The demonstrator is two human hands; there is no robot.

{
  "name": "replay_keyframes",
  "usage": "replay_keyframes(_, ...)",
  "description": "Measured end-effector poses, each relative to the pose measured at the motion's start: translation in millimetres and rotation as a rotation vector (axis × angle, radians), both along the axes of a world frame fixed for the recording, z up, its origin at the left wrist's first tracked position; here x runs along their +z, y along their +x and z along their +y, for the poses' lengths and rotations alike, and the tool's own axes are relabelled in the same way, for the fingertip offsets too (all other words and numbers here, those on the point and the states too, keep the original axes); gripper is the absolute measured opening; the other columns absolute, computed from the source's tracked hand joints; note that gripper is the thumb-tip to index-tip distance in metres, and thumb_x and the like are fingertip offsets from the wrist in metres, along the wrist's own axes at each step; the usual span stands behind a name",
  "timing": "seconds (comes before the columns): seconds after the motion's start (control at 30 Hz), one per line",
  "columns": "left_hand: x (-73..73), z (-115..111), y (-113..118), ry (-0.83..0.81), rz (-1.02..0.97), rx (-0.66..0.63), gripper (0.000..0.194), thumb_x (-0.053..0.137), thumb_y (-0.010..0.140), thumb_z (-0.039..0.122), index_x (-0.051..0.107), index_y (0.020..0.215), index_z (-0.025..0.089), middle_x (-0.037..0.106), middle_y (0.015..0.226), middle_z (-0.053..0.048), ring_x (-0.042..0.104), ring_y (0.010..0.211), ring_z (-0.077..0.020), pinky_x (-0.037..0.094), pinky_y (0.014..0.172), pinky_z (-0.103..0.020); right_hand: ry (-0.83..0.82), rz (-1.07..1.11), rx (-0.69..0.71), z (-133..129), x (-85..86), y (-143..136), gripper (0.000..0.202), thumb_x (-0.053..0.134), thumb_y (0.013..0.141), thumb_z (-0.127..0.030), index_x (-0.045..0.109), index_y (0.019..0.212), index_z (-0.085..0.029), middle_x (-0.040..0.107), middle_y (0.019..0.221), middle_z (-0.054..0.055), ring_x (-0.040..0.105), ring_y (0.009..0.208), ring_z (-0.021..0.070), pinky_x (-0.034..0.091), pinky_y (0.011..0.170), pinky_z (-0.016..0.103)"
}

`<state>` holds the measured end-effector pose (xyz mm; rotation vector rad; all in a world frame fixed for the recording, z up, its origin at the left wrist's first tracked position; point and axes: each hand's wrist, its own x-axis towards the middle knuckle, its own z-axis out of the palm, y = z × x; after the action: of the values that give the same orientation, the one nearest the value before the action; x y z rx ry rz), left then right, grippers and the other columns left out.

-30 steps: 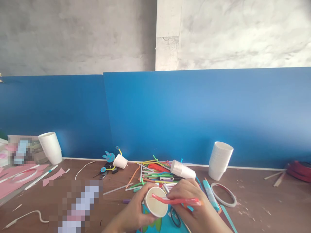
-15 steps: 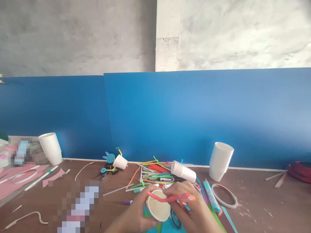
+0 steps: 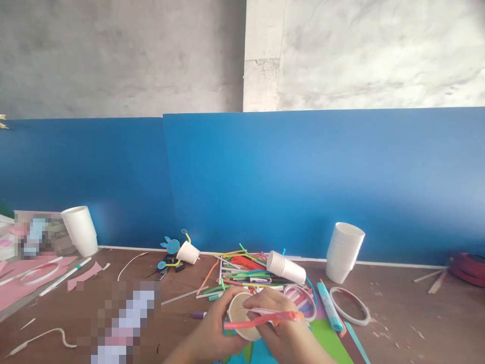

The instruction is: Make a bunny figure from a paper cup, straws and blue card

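Note:
My left hand (image 3: 217,328) is wrapped round a white paper cup (image 3: 239,309), whose open mouth faces me. My right hand (image 3: 278,323) is closed at the cup's right side, its fingertips at the mouth. It holds a red straw (image 3: 252,321) with an orange end, lying across the front of the cup. Whether the straw touches the cup cannot be told. Beneath the hands are blue paper (image 3: 263,354) and green paper (image 3: 328,338).
Loose coloured straws (image 3: 235,275) and a tipped stack of cups (image 3: 286,267) lie behind my hands. An upright cup stack (image 3: 344,253), a teal tube (image 3: 329,306) and a tape ring (image 3: 350,306) are to the right. A decorated cup (image 3: 187,253) lies left, before a blue partition (image 3: 303,177).
The red straw has moved down and left across the cup. My right hand has shifted lower and left, with its fingers further over the cup's mouth.

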<state>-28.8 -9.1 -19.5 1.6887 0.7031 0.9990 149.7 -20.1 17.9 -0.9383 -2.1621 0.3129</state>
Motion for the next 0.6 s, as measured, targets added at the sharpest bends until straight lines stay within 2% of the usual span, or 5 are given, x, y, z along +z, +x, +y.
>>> replay_keyframes(0.1,-4.1,0.8,1.2,-0.044,-0.044,-0.014,0.050,0.071,0.073,0.030,0.049,0.117,0.021,0.061,0.110,-0.008,0.057,0.102,-0.0258,0.046,0.084,-0.033,0.017,-0.006,0.018,0.7,-1.1,-0.3,0.021,0.048,0.085,-0.012,0.066,0.085,-0.021,0.069,0.081,0.003,0.062,0.076,0.0175,0.048,0.069,0.028)
replay_keyframes(0.27,-12.2,1.6,4.5,-0.118,-0.105,-0.017,0.063,0.077,0.067,0.037,0.046,0.120,0.021,0.061,0.111,-0.009,0.057,0.102,-0.0266,0.045,0.086,-0.035,0.009,-0.016,0.056,2.5,-1.8,-0.5,0.022,0.047,0.084,-0.011,0.065,0.080,-0.022,0.069,0.078,0.002,0.060,0.072,0.0176,0.047,0.067,0.028)
replay_keyframes(0.47,-7.2,-1.4,4.2,-0.088,-0.076,0.003,0.064,0.078,0.067,0.031,0.051,0.124,0.021,0.056,0.124,-0.011,0.049,0.118,-0.0296,0.039,0.099,-0.038,-0.209,0.084,-0.020,-2.0,6.0,-2.6,0.016,0.050,0.087,-0.020,0.065,0.090,-0.019,0.070,0.094,0.008,0.064,0.090,0.0211,0.050,0.080,0.029)
replay_keyframes(0.53,-3.4,-3.2,4.6,-0.088,-0.052,0.015,0.067,0.077,0.067,0.032,0.050,0.127,0.021,0.055,0.126,-0.012,0.048,0.120,-0.0303,0.038,0.101,-0.039,-0.171,0.054,-0.014,-1.8,4.4,-4.4,0.018,0.051,0.086,-0.021,0.066,0.095,-0.019,0.069,0.095,0.009,0.063,0.091,0.0219,0.050,0.081,0.030)
replay_keyframes(0.6,-1.5,-4.5,5.4,-0.078,-0.034,0.007,0.069,0.075,0.069,0.033,0.047,0.131,0.022,0.056,0.126,-0.011,0.049,0.119,-0.0299,0.037,0.101,-0.040,-0.091,0.007,-0.028,-0.4,1.1,-6.4,0.016,0.051,0.086,-0.022,0.067,0.089,-0.019,0.068,0.087,0.008,0.062,0.082,0.0203,0.049,0.076,0.028)
